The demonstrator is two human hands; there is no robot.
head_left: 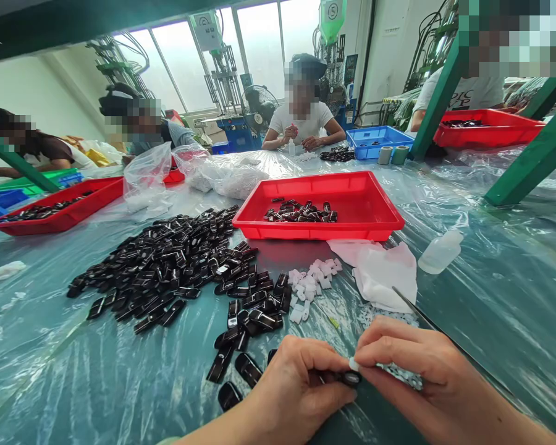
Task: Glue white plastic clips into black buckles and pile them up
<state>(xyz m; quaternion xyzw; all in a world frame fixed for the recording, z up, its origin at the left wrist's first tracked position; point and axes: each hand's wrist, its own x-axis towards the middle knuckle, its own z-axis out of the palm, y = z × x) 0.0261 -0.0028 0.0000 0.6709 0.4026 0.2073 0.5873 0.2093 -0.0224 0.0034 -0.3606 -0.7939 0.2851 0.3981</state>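
My left hand (301, 386) is closed around a small black plastic part (349, 377), held low at the table's near edge. My right hand (414, 364) pinches a tiny white piece (353, 363) against that part and also carries thin metal tweezers (426, 318) that stick out up and to the left. Just beyond my hands lie a small heap of white pieces (310, 285) and a big pile of black parts (167, 262).
A red tray (366, 213) with some black parts sits mid-table, a white cloth (382, 272) and a small clear bottle (440, 250) to its right. Several other people sit at the far side. More red trays (92, 198) and a blue tray (375, 136) stand around; green frame legs (528, 164) rise at right.
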